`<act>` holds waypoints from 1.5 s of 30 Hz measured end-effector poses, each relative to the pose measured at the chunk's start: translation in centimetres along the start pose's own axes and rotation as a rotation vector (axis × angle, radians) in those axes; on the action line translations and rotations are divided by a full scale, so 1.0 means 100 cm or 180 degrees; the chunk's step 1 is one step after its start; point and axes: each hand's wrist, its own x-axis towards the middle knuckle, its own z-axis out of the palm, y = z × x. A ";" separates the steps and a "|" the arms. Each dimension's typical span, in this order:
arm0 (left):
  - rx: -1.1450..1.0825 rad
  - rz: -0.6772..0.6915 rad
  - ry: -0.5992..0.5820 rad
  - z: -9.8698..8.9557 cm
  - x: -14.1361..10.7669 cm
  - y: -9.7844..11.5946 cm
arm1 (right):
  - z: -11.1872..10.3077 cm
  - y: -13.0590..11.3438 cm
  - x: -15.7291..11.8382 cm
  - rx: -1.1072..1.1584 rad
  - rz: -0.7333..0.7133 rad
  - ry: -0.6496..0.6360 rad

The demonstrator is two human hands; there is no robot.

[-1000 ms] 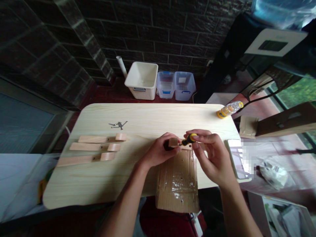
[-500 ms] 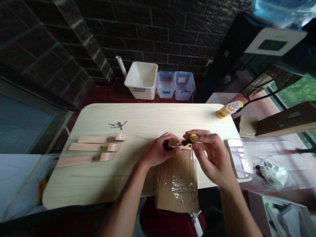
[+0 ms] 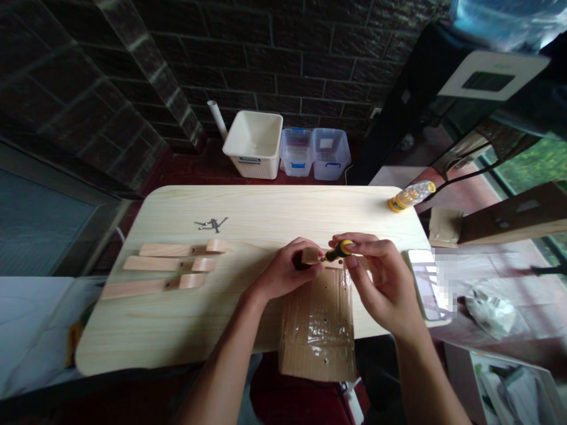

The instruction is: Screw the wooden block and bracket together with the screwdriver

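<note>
My right hand [image 3: 383,274] is closed on a small black and yellow screwdriver [image 3: 340,250], fingertips around its handle. The tool's tip is at a screw beside the raised block of a wooden piece [image 3: 311,255]. My left hand [image 3: 292,268] is closed around that wooden piece and steadies it at the far end of a taped cardboard slab [image 3: 321,319]. A dark hole shows in the wood to the right of the screwdriver. Three similar wooden pieces [image 3: 166,264], each a strip with a raised block, lie at the left, near a small pile of screws [image 3: 213,224].
On the table [image 3: 266,206], a clear bottle-like case with yellow ends [image 3: 411,196] stands at the back right, and a phone [image 3: 427,286] lies by the right edge. Beyond the table are a cream bin [image 3: 254,141] and two clear boxes [image 3: 314,153].
</note>
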 end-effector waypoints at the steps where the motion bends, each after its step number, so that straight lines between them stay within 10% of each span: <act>1: -0.0007 -0.0004 -0.0001 0.000 0.000 0.000 | 0.000 0.001 0.000 0.0004 -0.0018 -0.0002; 45: -0.0019 0.0028 -0.0036 0.001 0.000 -0.001 | -0.004 0.000 0.003 -0.0360 0.0090 -0.0104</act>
